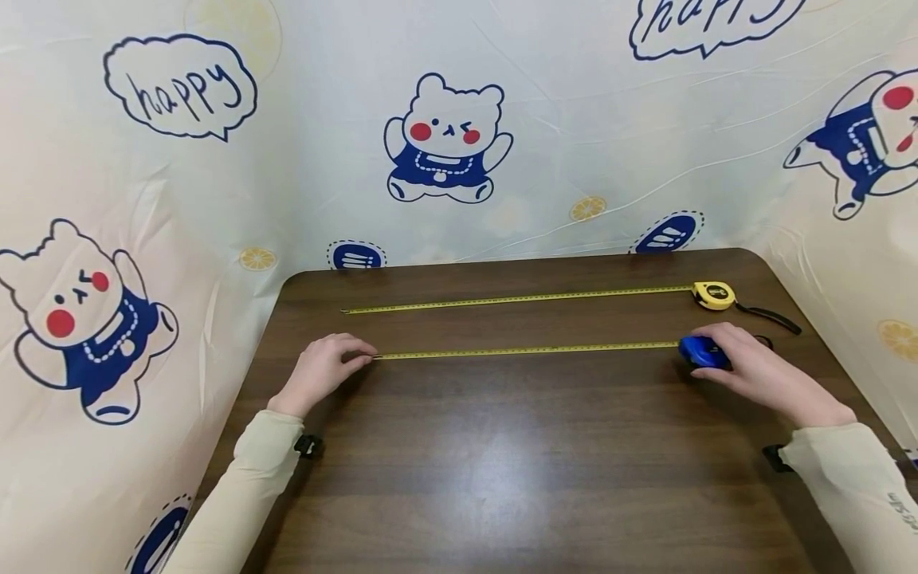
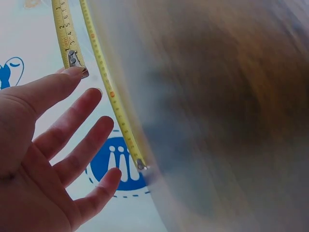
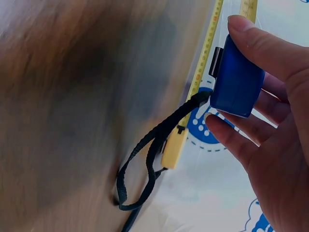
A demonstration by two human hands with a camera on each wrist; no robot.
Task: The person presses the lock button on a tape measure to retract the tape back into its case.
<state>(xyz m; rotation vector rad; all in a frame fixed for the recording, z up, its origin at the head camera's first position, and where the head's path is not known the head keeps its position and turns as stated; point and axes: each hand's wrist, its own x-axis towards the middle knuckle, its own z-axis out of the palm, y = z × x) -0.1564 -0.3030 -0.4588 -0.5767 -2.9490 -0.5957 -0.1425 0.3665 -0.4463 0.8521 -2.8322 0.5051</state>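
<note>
A blue tape measure [image 1: 701, 351] is gripped by my right hand [image 1: 753, 371], its thumb on one side and fingers on the other. From it a yellow blade [image 1: 523, 351] runs left across the table. At the blade's far end, my left hand [image 1: 326, 371] pinches the metal end hook [image 2: 77, 63] between thumb and index finger; the other fingers [image 2: 89, 152] are spread apart. Behind lies a yellow tape measure [image 1: 714, 295], its own blade [image 1: 516, 300] drawn out to the left, roughly parallel to the first. A black strap [image 3: 145, 159] hangs from the blue case.
Both tapes lie over a dark brown wooden table [image 1: 488, 478] with rounded back corners. The yellow case's black strap [image 1: 770, 319] trails toward the right edge. A pale curtain [image 1: 323, 159] printed with bears surrounds the table's back and sides.
</note>
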